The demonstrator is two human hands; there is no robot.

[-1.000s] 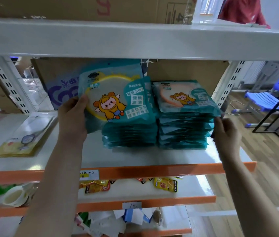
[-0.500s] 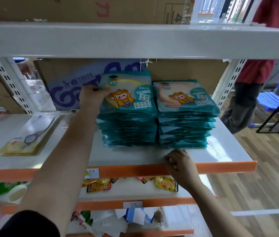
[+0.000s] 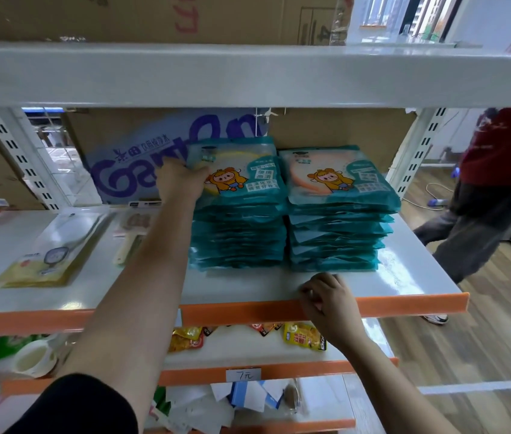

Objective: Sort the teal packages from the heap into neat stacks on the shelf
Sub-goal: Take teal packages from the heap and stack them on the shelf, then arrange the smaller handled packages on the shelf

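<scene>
Two neat stacks of teal packages stand side by side on the white shelf (image 3: 404, 277): a left stack (image 3: 238, 242) and a right stack (image 3: 335, 242). On the left stack lies its top teal package (image 3: 247, 180), printed with a yellow cartoon figure. My left hand (image 3: 179, 180) holds this package at its left edge, fingers over its top. My right hand (image 3: 326, 300) rests with loosely curled fingers on the shelf's orange front lip (image 3: 435, 303), in front of the right stack, holding nothing.
A cardboard box with purple lettering (image 3: 128, 170) stands behind the stacks. A yellow packet with a mirror (image 3: 50, 255) lies at the left. The upper shelf beam (image 3: 247, 73) hangs overhead. A person in a red top (image 3: 498, 170) stands at the right. Snack packets (image 3: 304, 336) lie on the lower shelf.
My left hand carried the teal package right and laid it on the left stack. My right hand dropped from beside the right stack to the shelf's front lip. A person walked in at the right.
</scene>
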